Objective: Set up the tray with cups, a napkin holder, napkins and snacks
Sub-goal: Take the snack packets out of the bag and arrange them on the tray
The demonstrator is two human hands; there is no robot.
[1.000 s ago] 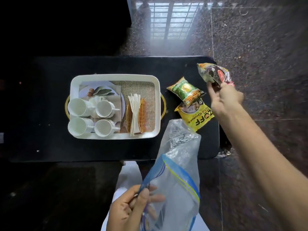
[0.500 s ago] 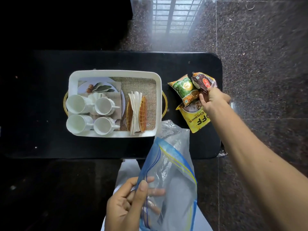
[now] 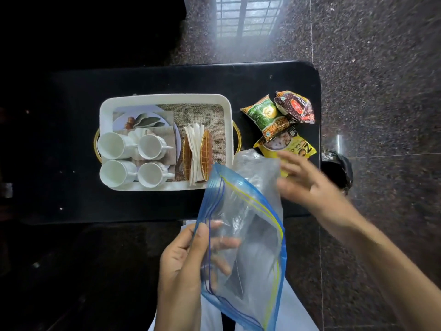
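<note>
A white tray [image 3: 225, 108] with gold handles sits on the black table [image 3: 143, 80]. It holds several white cups [image 3: 114, 145] at its left and a gold napkin holder [image 3: 206, 154] with white napkins [image 3: 194, 149]. Right of the tray lie three snack packets: a green one [image 3: 261, 113], a dark red one [image 3: 296, 107] resting on it, and a yellow one [image 3: 298, 150]. My left hand [image 3: 183, 263] grips the rim of a clear zip bag [image 3: 248, 235] with a blue seal. My right hand [image 3: 303, 182] hovers open beside the bag, just below the yellow packet, blurred.
The table's right edge [image 3: 318, 139] ends just past the packets. A dark round bin [image 3: 337, 172] stands on the speckled stone floor [image 3: 381, 91] beside it. White clothing [image 3: 296, 314] shows below the bag.
My right hand set the dark red packet down on the green one, let go and drew back toward the bag. The left hand kept hold of the bag.
</note>
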